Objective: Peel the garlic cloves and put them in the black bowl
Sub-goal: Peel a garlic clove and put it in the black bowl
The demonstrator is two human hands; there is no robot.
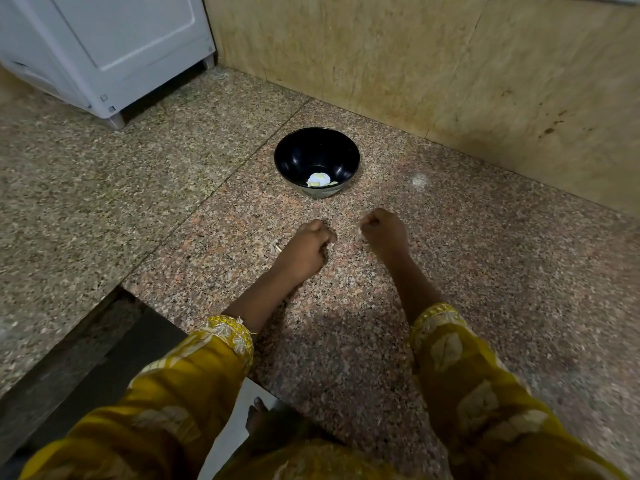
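From my remote seat I look down on the black bowl [311, 150], which stands beyond the fingertips of both hands, a little nearer the left fingers [327, 233] than the right. It is round, deep and glossy, and its dark inner wall catches a faint sheen. At its bottom, on the side closest to the fingers, lie a few peeled garlic cloves [318, 179], pale white to yellowish, bunched together and touching.

The left hand [308, 247] rests on the speckled granite counter [450, 271] with its fingers curled in tight. A pale speck shows at their tips, and I cannot tell whether it is a clove, a bit of skin or a nail. The right hand [382, 232] is balled into a fist just beside it, the two apart, its fingers [369, 223] folded under, and nothing shows in its grip.

A thin scrap of garlic peel [275, 247] lies on the counter just outside the left hand's knuckles. Mustard-yellow sleeves [194, 368] with pale embroidery cover both forearms. Far beyond the fingers to the left stands a white appliance [114, 46], with a beige stone wall [415, 64] behind the bowl
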